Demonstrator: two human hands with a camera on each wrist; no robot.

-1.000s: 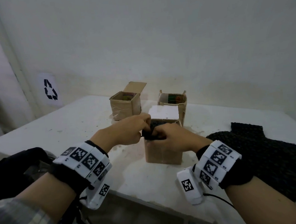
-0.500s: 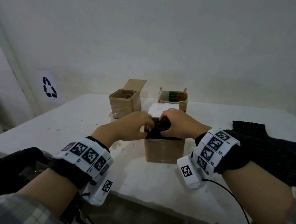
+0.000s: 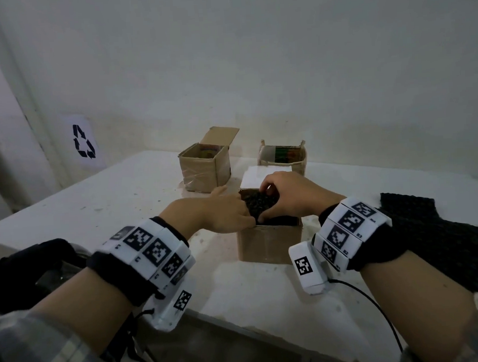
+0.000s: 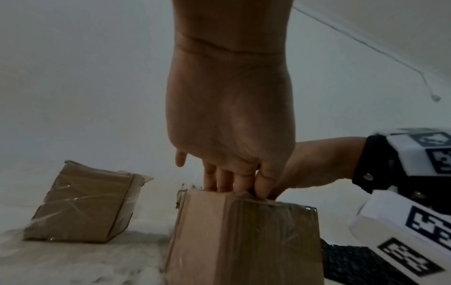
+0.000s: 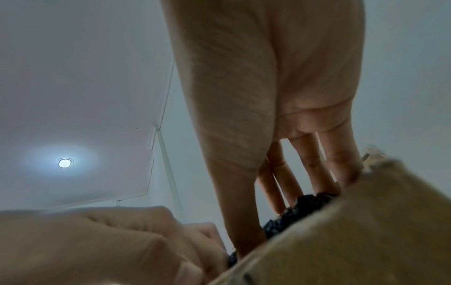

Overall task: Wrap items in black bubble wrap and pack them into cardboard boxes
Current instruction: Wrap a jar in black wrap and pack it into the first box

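Note:
A small open cardboard box [image 3: 267, 243] stands near the table's front edge, its white inner flap [image 3: 257, 177] tilted back. A bundle in black bubble wrap [image 3: 261, 204] sits in its mouth. My right hand [image 3: 281, 198] arches over the bundle, with fingers curled on the far end and thumb on the near end. The fingers of my left hand [image 3: 234, 212] reach down inside the box's left wall [image 4: 244, 241] against the bundle, thumb sticking out. In the right wrist view the fingers [image 5: 314, 169] press on the black wrap [image 5: 305, 202].
Two more open cardboard boxes [image 3: 203, 169] [image 3: 282, 155] with coloured items inside stand farther back. A loose sheet of black bubble wrap [image 3: 431, 239] lies on the white table [image 3: 121, 204] at the right. A wall runs close behind the table.
The bundle has sunk from above the rim into the box. My right hand has moved from the near side to over its top, and my left fingers have slid down beside it.

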